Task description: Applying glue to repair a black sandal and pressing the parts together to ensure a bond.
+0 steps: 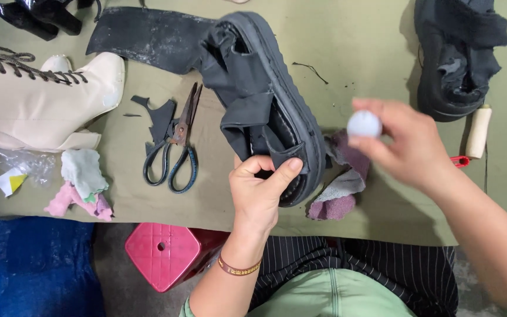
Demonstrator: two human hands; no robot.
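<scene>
far off to the left of the left hand (257,191), near the table's front edge, lies a crumpled clear plastic wrapper (27,164), see-through and wrinkled, just below the cream boot. touching its lower left side sits a small paper label (9,181), roughly triangular, white with a yellow patch. both lie well apart from either hand, further left than the scissors. whether the label bears print cannot be told. no signs or screens show anywhere.

Left hand (259,191) raised, fingers curled shut, thumb pressed across. Right hand (403,144) lifted, blurred, fingers pinched together at the tips.
</scene>
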